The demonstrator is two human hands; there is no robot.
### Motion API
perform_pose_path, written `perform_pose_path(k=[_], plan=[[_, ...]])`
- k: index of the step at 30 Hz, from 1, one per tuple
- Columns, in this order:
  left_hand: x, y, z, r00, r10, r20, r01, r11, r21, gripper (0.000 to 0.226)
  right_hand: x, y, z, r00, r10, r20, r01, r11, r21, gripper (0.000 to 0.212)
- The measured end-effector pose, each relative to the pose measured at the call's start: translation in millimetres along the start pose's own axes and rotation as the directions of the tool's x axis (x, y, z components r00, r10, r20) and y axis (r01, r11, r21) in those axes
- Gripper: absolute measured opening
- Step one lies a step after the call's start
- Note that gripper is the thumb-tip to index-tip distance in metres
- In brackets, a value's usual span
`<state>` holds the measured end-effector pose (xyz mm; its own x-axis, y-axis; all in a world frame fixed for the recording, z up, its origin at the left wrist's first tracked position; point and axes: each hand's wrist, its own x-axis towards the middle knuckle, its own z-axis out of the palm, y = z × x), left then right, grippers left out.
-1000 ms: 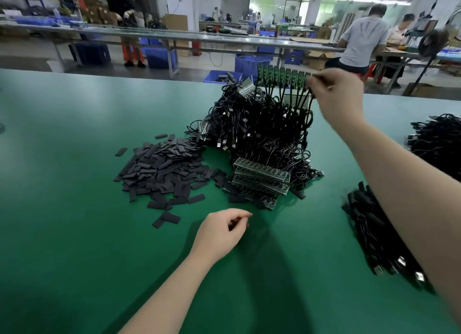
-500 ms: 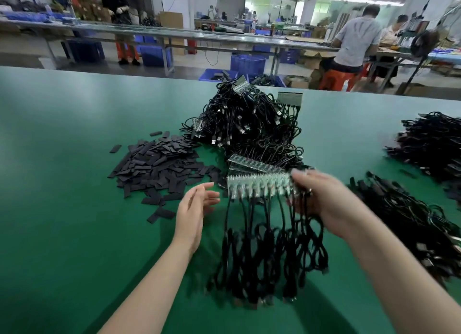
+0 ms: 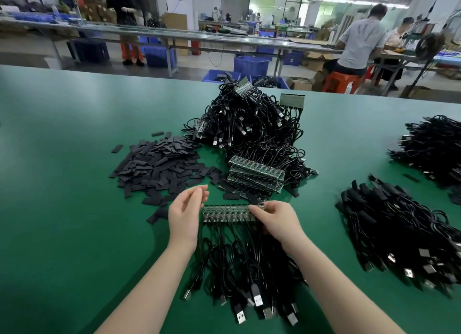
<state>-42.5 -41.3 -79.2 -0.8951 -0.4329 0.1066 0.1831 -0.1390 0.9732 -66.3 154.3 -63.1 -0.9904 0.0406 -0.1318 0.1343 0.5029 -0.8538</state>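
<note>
Now we have the board panel low over the green table, just in front of us, with its black cables trailing toward us and ending in USB plugs. Our right hand pinches the board panel's right end, fingers curled over its top edge. Our left hand is loose and holds nothing, palm turned inward just beside the left end. To do this well, we judge, the left hand should take the free end so the board panel is braced on both sides and kept level. The cables should be fanned out rather than crossed before any piece from the pile of black sleeves goes on. We cannot tell whether the board panel rests on the table or hangs just above it. The right hand covers its last boards, the solder joints are blurred, and we cannot make out whether the left hand touches it.
</note>
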Motion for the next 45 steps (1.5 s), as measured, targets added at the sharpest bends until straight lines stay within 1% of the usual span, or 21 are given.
perform_pose_path(k=[1, 2, 3, 4, 5, 7, 8, 9, 10, 11, 13, 15, 19, 22, 25, 27, 31, 34, 36, 41, 45], plan=[[1.5, 2.8, -0.6, 0.999, 0.053, 0.008, -0.054, 0.996, 0.065, 0.026, 0.0, 0.0, 3.0, 0.996, -0.082, -0.029, 0.079, 0.991, -0.108, 0.043], [3.4, 5.8, -0.8, 0.991, 0.120, 0.053, -0.127, 0.975, 0.182, 0.023, -0.9, 0.0, 5.1, 0.988, -0.149, -0.031, 0.141, 0.975, -0.173, 0.038], [5.8, 8.7, 0.0, 0.976, 0.171, 0.131, -0.205, 0.925, 0.321, 0.020, -1.4, -0.3, 7.3, 0.982, -0.188, -0.019, 0.180, 0.961, -0.211, 0.030], [8.2, 11.3, 2.1, 0.957, 0.191, 0.218, -0.272, 0.849, 0.452, 0.017, -1.5, -0.1, 9.0, 0.978, -0.207, -0.011, 0.198, 0.949, -0.245, 0.026], [10.3, 14.3, 5.5, 0.937, 0.177, 0.301, -0.323, 0.767, 0.555, 0.015, -1.2, -0.4, 9.7, 0.977, -0.214, -0.009, 0.203, 0.939, -0.277, 0.025], [14.5, 17.2, 15.8, 0.883, 0.112, 0.455, -0.432, 0.569, 0.699, 0.030, 0.8, -0.1, 6.5, 0.980, -0.200, -0.015, 0.188, 0.940, -0.283, 0.023], [16.2, 17.0, 22.1, 0.847, 0.061, 0.528, -0.493, 0.463, 0.737, 0.038, 2.5, 0.5, 2.7, 0.984, -0.175, -0.023, 0.164, 0.954, -0.250, 0.021], [17.6, 16.2, 28.9, 0.812, 0.002, 0.584, -0.541, 0.381, 0.750, 0.044, 4.4, 1.2, -1.6, 0.990, -0.140, -0.032, 0.131, 0.971, -0.198, 0.018], [18.3, 14.8, 35.5, 0.785, -0.059, 0.617, -0.567, 0.331, 0.754, 0.049, 5.7, 2.0, -5.2, 0.994, -0.101, -0.037, 0.095, 0.986, -0.136, 0.016], [18.4, 12.2, 41.5, 0.771, -0.110, 0.627, -0.572, 0.312, 0.758, 0.050, 6.5, 2.5, -8.0, 0.998, -0.063, -0.029, 0.060, 0.995, -0.075, 0.015], [14.9, 4.8, 50.9, 0.768, -0.150, 0.623, -0.550, 0.342, 0.762, 0.047, 7.5, 3.0, -10.7, 1.000, -0.001, 0.004, 0.001, 1.000, 0.002, 0.010], [9.3, -3.0, 56.2, 0.785, -0.110, 0.610, -0.535, 0.376, 0.757, 0.042, 7.8, 3.5, -11.4, 0.999, 0.031, 0.011, -0.031, 1.000, -0.002, 0.004], [1.0, -13.2, 56.2, 0.803, -0.004, 0.597, -0.547, 0.392, 0.739, 0.038, 8.5, 2.7, -13.5, 0.996, 0.087, -0.014, -0.088, 0.990, -0.113, 0.014], [-1.7, -15.6, 52.9, 0.814, 0.055, 0.578, -0.542, 0.431, 0.721, 0.032, 11.1, -2.7, -13.6, 0.991, 0.135, -0.004, -0.134, 0.980, -0.148, 0.014], [-1.6, -16.6, 50.7, 0.826, 0.057, 0.561, -0.522, 0.455, 0.722, 0.029, 11.7, -8.5, -10.5, 0.992, 0.122, -0.020, -0.123, 0.961, -0.249, 0.011], [-1.9, -18.2, 50.1, 0.826, 0.060, 0.560, -0.520, 0.464, 0.717, 0.027, 11.6, -10.3, -9.1, 0.993, 0.116, -0.030, -0.119, 0.951, -0.284, 0.014], [-1.2, -19.4, 50.4, 0.827, 0.074, 0.557, -0.522, 0.469, 0.713, 0.025, 11.9, -14.7, -9.6, 0.988, 0.155, -0.009, -0.151, 0.946, -0.288, 0.015], [-0.8, -18.5, 50.5, 0.828, 0.074, 0.556, -0.521, 0.471, 0.712, 0.026, 12.5, -11.8, -11.0, 0.980, 0.199, -0.001, -0.196, 0.965, -0.177, 0.012], [-0.9, -18.9, 50.4, 0.824, 0.072, 0.562, -0.526, 0.464, 0.712, 0.026, 12.7, -10.0, -11.0, 0.978, 0.207, -0.004, -0.205, 0.965, -0.161, 0.009], [-0.3, -19.7, 50.6, 0.819, 0.073, 0.569, -0.537, 0.449, 0.714, 0.025, 13.0, -14.3, -9.1, 0.978, 0.208, -0.014, -0.205, 0.947, -0.247, 0.013], [-0.7, -20.2, 50.7, 0.810, 0.065, 0.582, -0.549, 0.430, 0.716, 0.023, 9.5, -16.3, 2.3, 0.980, 0.176, -0.093, -0.198, 0.909, -0.366, 0.014]])
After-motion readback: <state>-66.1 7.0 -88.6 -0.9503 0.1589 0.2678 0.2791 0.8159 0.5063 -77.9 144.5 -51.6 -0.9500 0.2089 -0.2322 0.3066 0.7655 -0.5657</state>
